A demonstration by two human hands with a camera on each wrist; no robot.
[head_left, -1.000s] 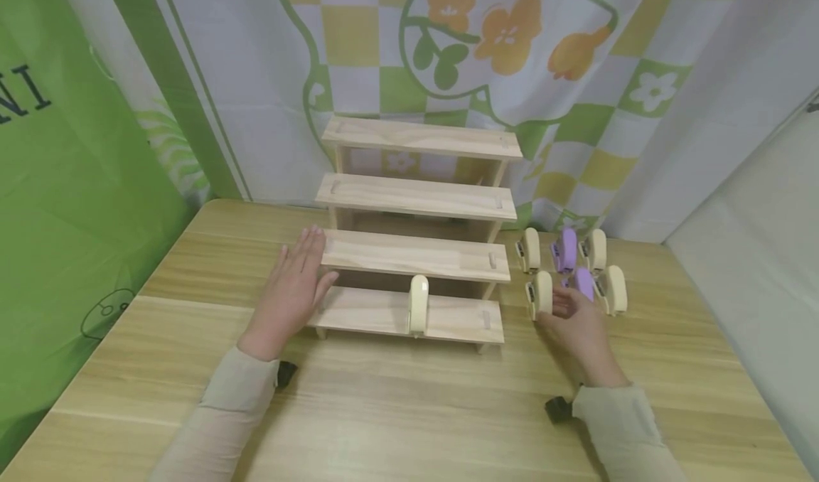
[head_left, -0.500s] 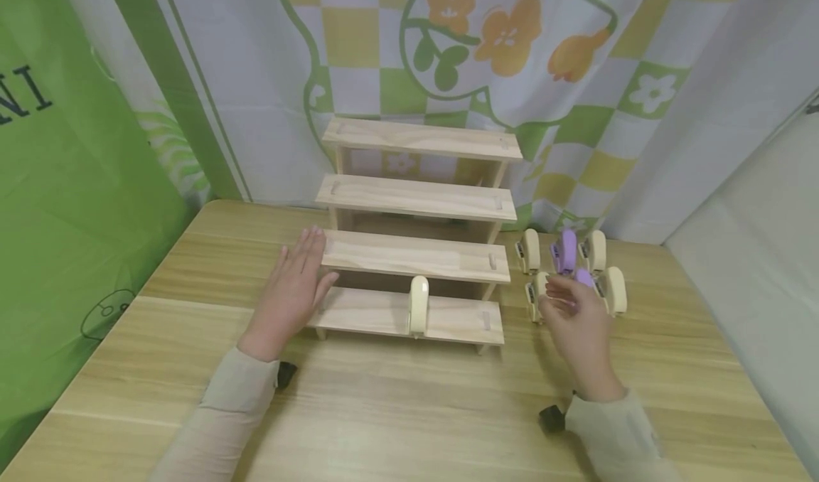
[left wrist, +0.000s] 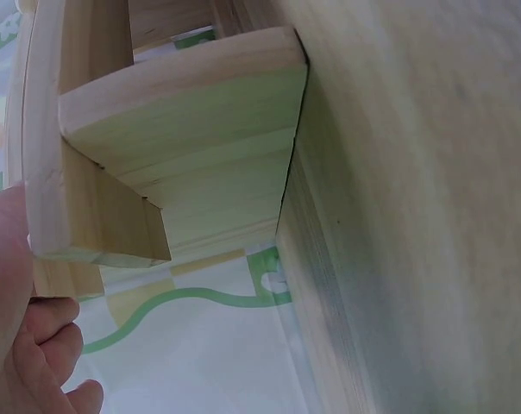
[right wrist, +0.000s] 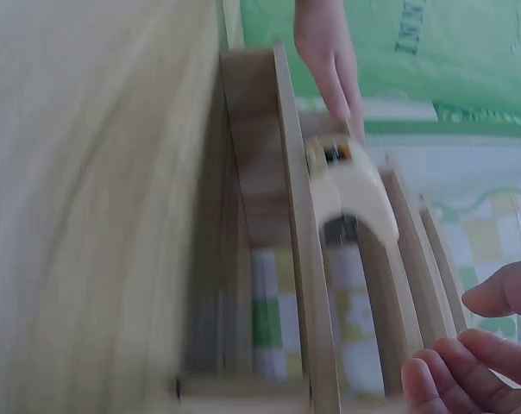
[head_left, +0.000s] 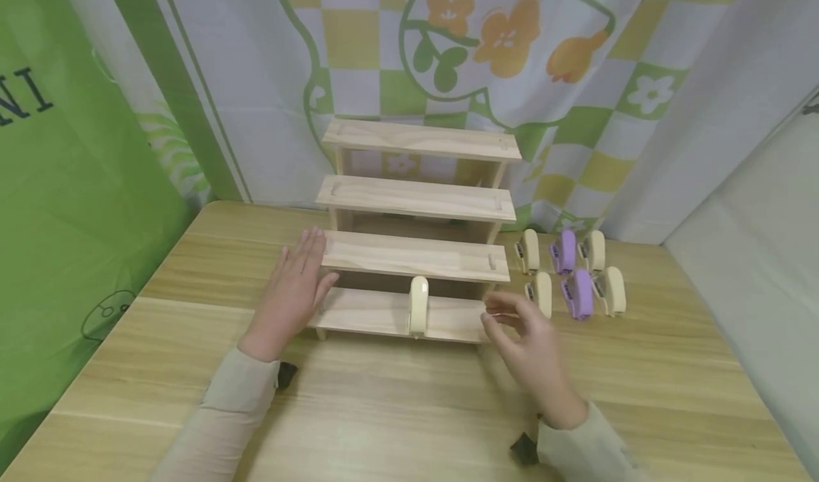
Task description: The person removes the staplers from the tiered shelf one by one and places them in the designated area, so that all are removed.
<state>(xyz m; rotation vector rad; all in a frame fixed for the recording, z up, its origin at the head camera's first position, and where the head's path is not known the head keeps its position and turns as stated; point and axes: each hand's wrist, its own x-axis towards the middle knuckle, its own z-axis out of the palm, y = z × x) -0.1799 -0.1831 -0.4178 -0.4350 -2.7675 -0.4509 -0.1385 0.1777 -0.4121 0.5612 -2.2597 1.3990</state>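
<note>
A four-step wooden stand (head_left: 416, 253) is on the table. On its lowest step stands a cream mini stapler (head_left: 419, 306), also visible as the white stapler (right wrist: 355, 190) in the right wrist view. My left hand (head_left: 291, 293) lies with straight fingers against the left end of the second step from the bottom. The right hand (head_left: 527, 350) hovers by the lowest step's right end, fingers loosely bent; the right wrist view shows thumb and fingers (right wrist: 467, 371) apart, holding nothing. Right of the stand are two rows of mini staplers, among them a purple stapler (head_left: 578, 293) and a cream stapler (head_left: 539, 293).
A wooden table (head_left: 384, 411) carries everything. Behind the stand hangs a checked, flower-printed curtain (head_left: 352, 38), with green cloth (head_left: 64, 183) at the left and a pale wall (head_left: 755, 205) at the right.
My right hand has left the staplers at the right and moved left to the lowest step's right end. My left hand and the stapler on the step have stayed put.
</note>
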